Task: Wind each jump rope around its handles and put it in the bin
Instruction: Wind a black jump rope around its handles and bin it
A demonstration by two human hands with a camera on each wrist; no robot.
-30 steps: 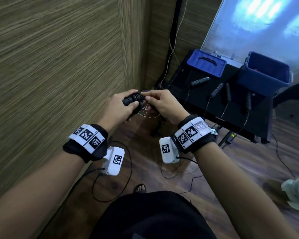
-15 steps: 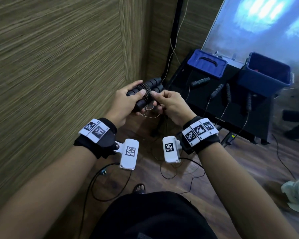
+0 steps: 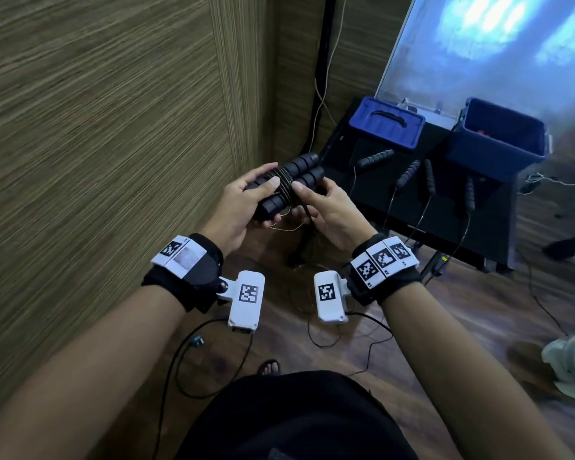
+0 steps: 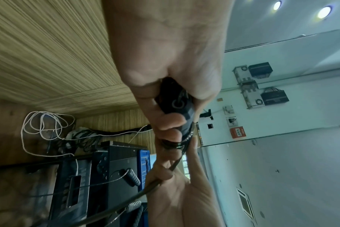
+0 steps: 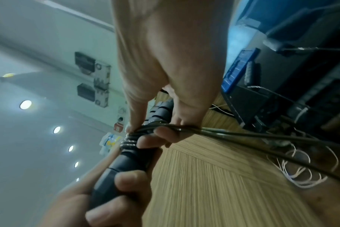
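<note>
Wood-grain wall panels and a dark plank floor surround a low black desk (image 3: 445, 200), at whose far right corner an open blue bin (image 3: 498, 141) is set, something red being dimly made out inside, with a blue lid (image 3: 385, 127) laid at the far left corner. Two ribbed handles (image 3: 286, 185) of a jump rope are held together in front of the desk by the left hand (image 3: 243, 207), curled round their near end, while the thin cord (image 5: 243, 135) is pinched against the coils by the right hand (image 3: 326, 210). The handles are judged light, stiff and grippy, the cord springy and apt to unwind, so the bundle is best taken across the coils.
</note>
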